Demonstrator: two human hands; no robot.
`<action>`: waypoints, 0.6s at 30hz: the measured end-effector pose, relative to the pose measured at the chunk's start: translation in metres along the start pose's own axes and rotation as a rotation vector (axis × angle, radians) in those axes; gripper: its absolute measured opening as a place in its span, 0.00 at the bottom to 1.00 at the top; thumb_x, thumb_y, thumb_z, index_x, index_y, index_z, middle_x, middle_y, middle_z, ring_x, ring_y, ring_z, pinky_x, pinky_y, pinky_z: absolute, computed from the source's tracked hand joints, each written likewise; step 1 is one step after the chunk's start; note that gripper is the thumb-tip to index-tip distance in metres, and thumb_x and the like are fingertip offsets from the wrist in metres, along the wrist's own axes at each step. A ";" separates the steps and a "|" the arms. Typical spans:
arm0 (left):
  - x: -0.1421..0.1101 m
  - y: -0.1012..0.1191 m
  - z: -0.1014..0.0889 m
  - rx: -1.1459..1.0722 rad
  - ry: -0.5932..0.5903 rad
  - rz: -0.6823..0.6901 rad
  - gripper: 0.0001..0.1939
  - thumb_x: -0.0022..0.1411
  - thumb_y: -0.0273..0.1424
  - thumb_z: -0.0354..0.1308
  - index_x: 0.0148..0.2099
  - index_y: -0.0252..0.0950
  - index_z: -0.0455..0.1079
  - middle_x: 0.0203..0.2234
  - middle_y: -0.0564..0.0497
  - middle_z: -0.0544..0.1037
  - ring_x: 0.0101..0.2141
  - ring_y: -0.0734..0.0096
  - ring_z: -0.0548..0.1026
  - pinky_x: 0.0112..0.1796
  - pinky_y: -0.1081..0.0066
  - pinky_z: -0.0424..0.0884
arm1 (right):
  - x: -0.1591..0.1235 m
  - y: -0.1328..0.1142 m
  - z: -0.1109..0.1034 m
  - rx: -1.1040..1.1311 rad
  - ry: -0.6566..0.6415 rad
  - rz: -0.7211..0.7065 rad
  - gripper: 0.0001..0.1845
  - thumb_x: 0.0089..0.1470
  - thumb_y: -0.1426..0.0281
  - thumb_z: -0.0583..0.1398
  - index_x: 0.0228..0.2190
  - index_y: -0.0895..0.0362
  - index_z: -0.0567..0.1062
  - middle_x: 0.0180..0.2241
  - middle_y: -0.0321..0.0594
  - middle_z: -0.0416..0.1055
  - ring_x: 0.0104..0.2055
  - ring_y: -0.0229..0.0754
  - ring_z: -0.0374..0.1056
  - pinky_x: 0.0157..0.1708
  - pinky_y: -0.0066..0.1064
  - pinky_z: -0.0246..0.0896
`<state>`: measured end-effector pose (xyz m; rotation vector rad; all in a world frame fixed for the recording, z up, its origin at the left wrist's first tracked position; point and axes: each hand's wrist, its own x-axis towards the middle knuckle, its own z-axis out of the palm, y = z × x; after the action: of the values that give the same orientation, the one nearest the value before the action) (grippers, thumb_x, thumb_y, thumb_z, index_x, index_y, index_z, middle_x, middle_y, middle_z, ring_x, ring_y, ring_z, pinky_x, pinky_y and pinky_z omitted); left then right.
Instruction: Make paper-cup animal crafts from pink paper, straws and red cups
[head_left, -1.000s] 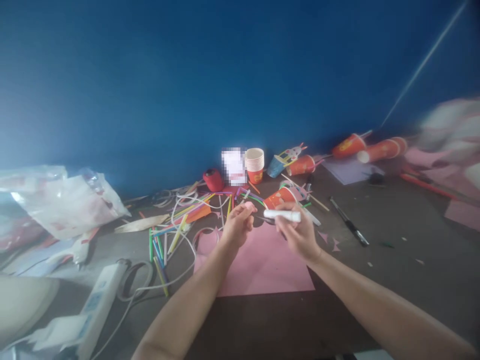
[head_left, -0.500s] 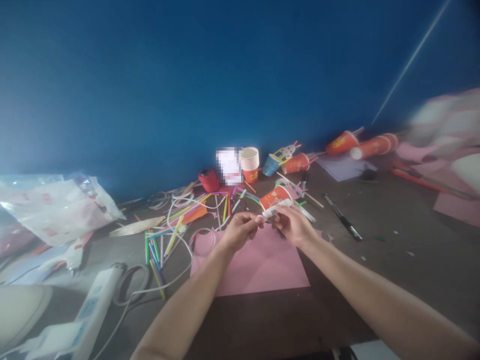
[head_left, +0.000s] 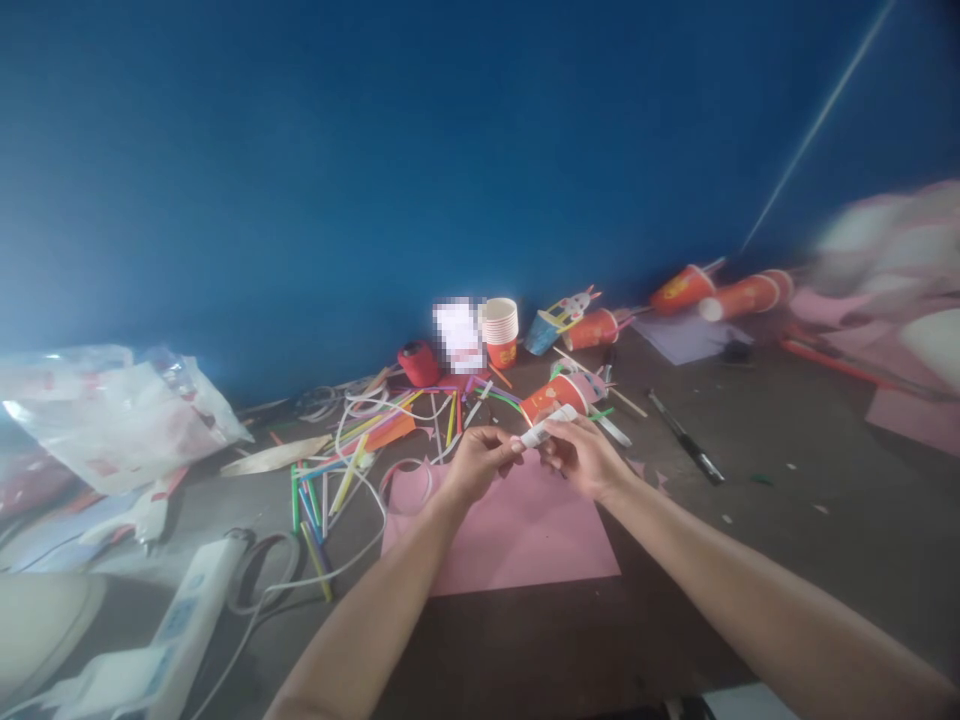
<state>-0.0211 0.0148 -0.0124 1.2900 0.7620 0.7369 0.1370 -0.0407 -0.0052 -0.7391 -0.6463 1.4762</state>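
My right hand (head_left: pixel 589 458) is closed around a small white tube (head_left: pixel 550 427), which is tilted up to the right. Close beside it, my left hand (head_left: pixel 480 462) pinches with thumb and forefinger near the tube's lower end. Whatever lies in that pinch is too small to make out. Both hands are above the upper part of a pink paper sheet (head_left: pixel 517 540) with a cut-out edge at its top left. Just beyond the tube, a red paper cup (head_left: pixel 553 397) lies on its side with a pink paper piece at its mouth.
Colored sticks (head_left: pixel 349 475) and a white cable lie left, near a power strip (head_left: pixel 191 600), a glue gun (head_left: pixel 146 512) and a plastic bag (head_left: pixel 124 425). Stacked paper cups (head_left: pixel 500 330) and red thread (head_left: pixel 418 363) stand behind. A black pen (head_left: pixel 686 437) lies right.
The white tube has turned slightly in my right hand and more of its side shows. My two hands stay close together in nearly the same place.
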 end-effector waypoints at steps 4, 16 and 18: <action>0.000 -0.001 -0.002 -0.027 -0.015 -0.003 0.19 0.41 0.42 0.68 0.21 0.32 0.69 0.12 0.53 0.70 0.12 0.82 0.61 0.16 0.78 0.52 | -0.002 -0.002 0.001 0.023 -0.050 0.067 0.09 0.45 0.66 0.62 0.28 0.58 0.72 0.15 0.30 0.63 0.14 0.32 0.55 0.15 0.27 0.56; -0.004 0.000 -0.004 -0.014 -0.092 0.028 0.17 0.41 0.40 0.69 0.20 0.32 0.70 0.13 0.52 0.71 0.13 0.82 0.61 0.16 0.77 0.54 | -0.007 -0.003 0.006 -0.021 -0.078 0.067 0.10 0.46 0.66 0.63 0.30 0.58 0.72 0.15 0.31 0.65 0.14 0.33 0.58 0.16 0.27 0.58; -0.005 0.000 -0.003 0.004 -0.085 0.022 0.18 0.40 0.41 0.69 0.19 0.31 0.71 0.12 0.52 0.70 0.13 0.82 0.61 0.16 0.77 0.53 | -0.007 -0.002 0.005 -0.047 -0.076 0.056 0.10 0.47 0.65 0.63 0.30 0.58 0.72 0.15 0.31 0.66 0.14 0.33 0.59 0.16 0.26 0.57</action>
<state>-0.0261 0.0121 -0.0124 1.3268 0.6824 0.6938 0.1346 -0.0477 -0.0001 -0.7459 -0.7253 1.5508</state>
